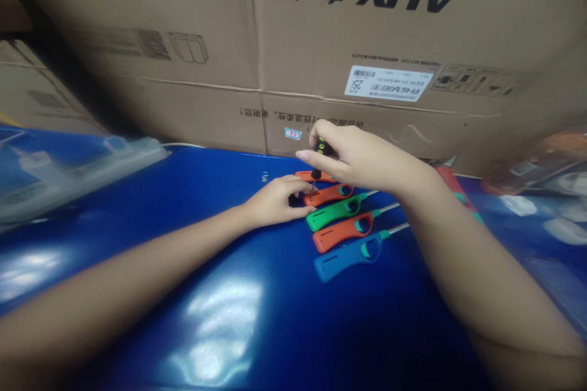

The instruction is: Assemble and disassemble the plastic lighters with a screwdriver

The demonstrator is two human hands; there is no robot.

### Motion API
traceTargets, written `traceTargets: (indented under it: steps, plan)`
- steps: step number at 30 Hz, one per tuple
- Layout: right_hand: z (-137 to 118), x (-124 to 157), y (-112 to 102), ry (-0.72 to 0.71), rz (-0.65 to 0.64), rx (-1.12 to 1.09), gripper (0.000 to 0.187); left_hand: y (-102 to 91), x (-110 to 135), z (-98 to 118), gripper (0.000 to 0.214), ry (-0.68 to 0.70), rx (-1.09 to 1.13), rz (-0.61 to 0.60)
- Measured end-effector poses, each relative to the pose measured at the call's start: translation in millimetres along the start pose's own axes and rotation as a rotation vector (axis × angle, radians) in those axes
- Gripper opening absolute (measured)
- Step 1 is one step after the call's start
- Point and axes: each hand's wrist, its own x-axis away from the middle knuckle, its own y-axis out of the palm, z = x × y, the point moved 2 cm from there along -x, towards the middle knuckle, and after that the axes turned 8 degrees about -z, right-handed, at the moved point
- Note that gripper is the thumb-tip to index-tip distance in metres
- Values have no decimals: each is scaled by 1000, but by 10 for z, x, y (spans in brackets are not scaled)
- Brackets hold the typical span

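Several long-nosed gas lighters lie side by side on the blue table. My right hand (351, 153) is closed round the black and yellow handle of a screwdriver (321, 146), held upright. The thin shaft points down at the butt end of an orange lighter (332, 194), the second from the back. That same end sits between the thumb and fingers of my left hand (277, 200). Nearer to me are a green lighter (337, 212), another orange lighter (342, 233) and a blue lighter (343, 258). Behind, one more orange lighter (305, 175) is partly hidden by my hands.
A big cardboard box (220, 98) with upside-down print stands along the back of the blue table (275, 317). At the left lies a blurred pale plastic bag (105, 177). Blurred items, including a red one (454, 186), are at the right beyond my forearm.
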Motion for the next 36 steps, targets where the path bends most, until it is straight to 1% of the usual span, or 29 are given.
traceTargets:
  steps: [3,6,8,10,12,14,18,20,24,28,32,36]
  plan:
    - [-2,-4,-5,32,5,17,16,7,-2,-2,32,-6,18,4]
    - [-3,-10,4,30,7,16,23,19,-3,-10,28,-4,22,10]
    - [1,-14,12,41,29,35,25,25,-4,-14,25,-8,18,7]
    - [1,-16,21,19,37,22,22,27,-5,-14,22,-6,21,7]
    - [-4,-13,28,-33,32,-20,16,26,-6,-12,21,0,27,13]
    - [-7,-8,31,-56,22,-39,19,25,-6,-10,19,5,31,18]
    - [-12,-6,18,-1,47,32,22,24,-5,-5,20,3,21,13]
    - [-22,-5,8,-8,49,20,18,24,-5,-2,21,0,16,9]
    - [-31,5,-7,-12,59,35,18,24,-8,-1,22,-8,4,-3]
    - [-23,5,11,-19,80,76,22,22,-13,2,19,-20,5,-7]
    - [-17,-9,39,-33,52,93,36,11,-15,19,19,-18,-2,1]
    - [-11,-18,40,13,61,140,32,0,-14,35,16,-25,-25,-15]
